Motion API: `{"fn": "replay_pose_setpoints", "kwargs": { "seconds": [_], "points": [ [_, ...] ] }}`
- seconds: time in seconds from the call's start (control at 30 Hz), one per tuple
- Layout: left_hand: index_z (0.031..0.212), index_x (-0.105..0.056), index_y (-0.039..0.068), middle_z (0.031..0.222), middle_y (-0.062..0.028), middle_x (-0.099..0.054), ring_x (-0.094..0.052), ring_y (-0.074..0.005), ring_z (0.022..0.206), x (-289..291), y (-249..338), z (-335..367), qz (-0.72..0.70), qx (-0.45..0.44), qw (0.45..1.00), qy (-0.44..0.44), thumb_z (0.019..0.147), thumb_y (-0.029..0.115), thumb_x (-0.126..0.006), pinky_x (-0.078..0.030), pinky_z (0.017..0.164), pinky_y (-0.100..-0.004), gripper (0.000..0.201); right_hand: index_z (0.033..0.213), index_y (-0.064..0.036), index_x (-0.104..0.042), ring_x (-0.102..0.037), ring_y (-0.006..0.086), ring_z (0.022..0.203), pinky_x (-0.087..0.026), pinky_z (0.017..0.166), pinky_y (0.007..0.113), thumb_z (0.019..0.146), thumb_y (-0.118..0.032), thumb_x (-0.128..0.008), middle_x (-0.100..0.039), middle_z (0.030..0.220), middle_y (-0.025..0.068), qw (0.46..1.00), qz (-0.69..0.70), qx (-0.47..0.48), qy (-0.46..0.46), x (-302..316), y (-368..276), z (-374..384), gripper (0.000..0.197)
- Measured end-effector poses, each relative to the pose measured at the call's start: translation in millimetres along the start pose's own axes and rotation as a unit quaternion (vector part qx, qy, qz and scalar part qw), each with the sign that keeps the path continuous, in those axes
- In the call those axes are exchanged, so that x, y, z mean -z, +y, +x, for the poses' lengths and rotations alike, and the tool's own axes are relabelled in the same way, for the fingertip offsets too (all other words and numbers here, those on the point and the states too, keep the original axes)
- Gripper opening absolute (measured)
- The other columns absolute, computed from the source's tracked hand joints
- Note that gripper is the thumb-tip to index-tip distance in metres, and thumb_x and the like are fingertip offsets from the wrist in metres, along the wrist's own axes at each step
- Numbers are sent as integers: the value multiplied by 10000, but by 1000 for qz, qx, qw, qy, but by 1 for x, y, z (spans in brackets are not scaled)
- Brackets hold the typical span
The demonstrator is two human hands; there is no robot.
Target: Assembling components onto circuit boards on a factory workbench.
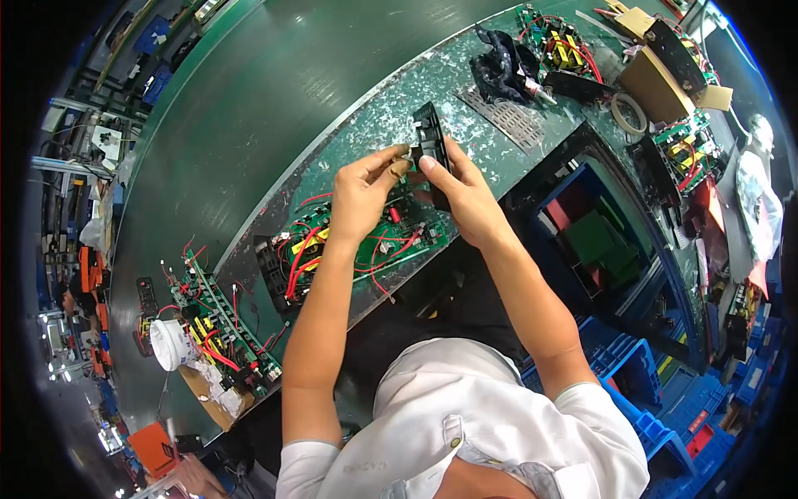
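My right hand (472,198) grips a black plastic panel with slots (429,125), holding it tilted above the bench. Close against the panel's left side, the fingertips of my left hand (362,195) are pinched together; what is between them, if anything, is too small to name. Below both hands lies a green circuit board (426,239) with yellow-wrapped parts and loose red wires. A black end piece (271,270) stands at its left end, and my left forearm covers part of the board.
More wired boards (218,333) sit at the left beside a white tub (171,344). Farther right are a perforated metal plate (505,118), a black plastic bag (504,65), a tape roll (628,113) and a cardboard box (655,85). Blue crates (636,374) stand low on my right.
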State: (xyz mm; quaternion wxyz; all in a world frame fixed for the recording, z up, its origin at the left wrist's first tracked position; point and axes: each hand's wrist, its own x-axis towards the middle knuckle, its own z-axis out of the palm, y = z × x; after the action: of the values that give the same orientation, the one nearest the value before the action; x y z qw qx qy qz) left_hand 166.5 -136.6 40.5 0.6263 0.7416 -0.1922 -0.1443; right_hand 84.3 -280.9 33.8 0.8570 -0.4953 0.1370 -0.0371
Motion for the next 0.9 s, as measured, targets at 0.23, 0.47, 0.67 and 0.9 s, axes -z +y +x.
{"fn": "replay_pose_setpoints", "kwargs": {
  "seconds": [0.23,0.47,0.67,0.9],
  "points": [
    [1169,-671,-41,1068,-57,-673,-670,-134,938,11,-8,1,-50,3,998,-40,912,13,-669,-538,849,-259,263,1415,-118,-456,-577,137,1081,-505,892,340,989,-234,-605,-590,1210,13,998,62,-8,-11,-4,4,-1,466],
    [1053,-705,-50,1000,-56,-689,-651,-104,864,8,-8,-4,8,-72,997,-2,887,0,-698,-530,772,-236,173,1511,-121,-380,-522,120,1116,-454,937,282,965,-175,-635,-523,1349,56,979,-163,121,-14,3,7,3,606],
    [1017,-729,-8,939,-77,-685,-647,-119,803,5,2,-7,93,-137,986,21,853,-10,-710,-511,696,-254,165,1498,-113,-412,-535,124,1066,-447,933,268,958,-174,-643,-532,1339,62,975,-194,112,-6,1,10,1,590],
    [948,-704,-37,885,-140,-682,-679,-237,762,2,4,-10,256,-256,931,37,816,-44,-683,-529,674,-307,134,1446,-76,-465,-564,317,1157,-437,988,358,918,-180,-665,-563,1248,195,884,-415,212,43,-3,5,-9,574]
  ]
}}
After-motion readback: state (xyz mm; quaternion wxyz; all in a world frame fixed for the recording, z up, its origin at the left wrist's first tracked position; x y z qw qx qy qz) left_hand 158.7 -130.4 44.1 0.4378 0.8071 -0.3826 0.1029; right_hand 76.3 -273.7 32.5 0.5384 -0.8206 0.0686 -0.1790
